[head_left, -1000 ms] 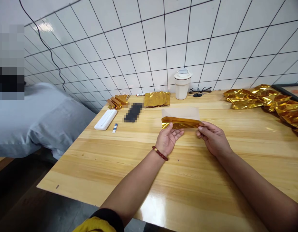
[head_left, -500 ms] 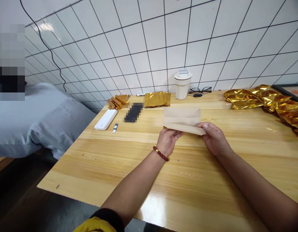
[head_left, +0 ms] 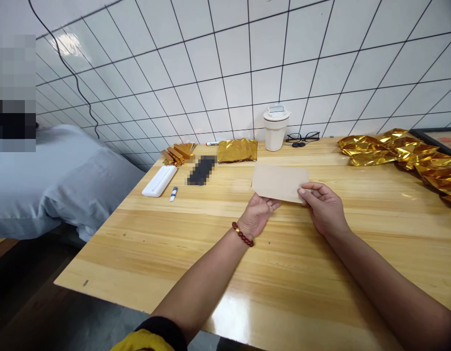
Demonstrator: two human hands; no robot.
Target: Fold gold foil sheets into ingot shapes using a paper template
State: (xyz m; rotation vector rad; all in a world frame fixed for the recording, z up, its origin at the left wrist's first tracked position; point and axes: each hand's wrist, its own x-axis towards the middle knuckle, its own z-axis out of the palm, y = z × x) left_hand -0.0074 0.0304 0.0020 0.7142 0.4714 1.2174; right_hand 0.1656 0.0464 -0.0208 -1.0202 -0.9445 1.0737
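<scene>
A folded brown paper sheet (head_left: 278, 183) is held just above the table, its plain side facing up and its lower left corner cut at a slant. At its right edge, my right hand (head_left: 325, 207) pinches it between thumb and fingers. My left hand (head_left: 257, 214), below a dark red bead bracelet (head_left: 243, 234) on the wrist, holds the paper's lower edge from beneath. Some of its fingers are hidden under the sheet.
Gold foil sheets (head_left: 238, 151), a white cup (head_left: 275, 129) and glasses (head_left: 303, 137) stand along the wall. Leftward lie foil strips (head_left: 178, 153), a white case (head_left: 160, 181), a glue stick (head_left: 173, 194) and a blurred dark object (head_left: 202, 170). Crumpled gold foil (head_left: 393, 148) is right; a person in grey (head_left: 75, 170) left.
The paper has been turned over: its folded side with a flap showed before, and a plain face shows now. My right hand's grip has shifted slightly along the edge.
</scene>
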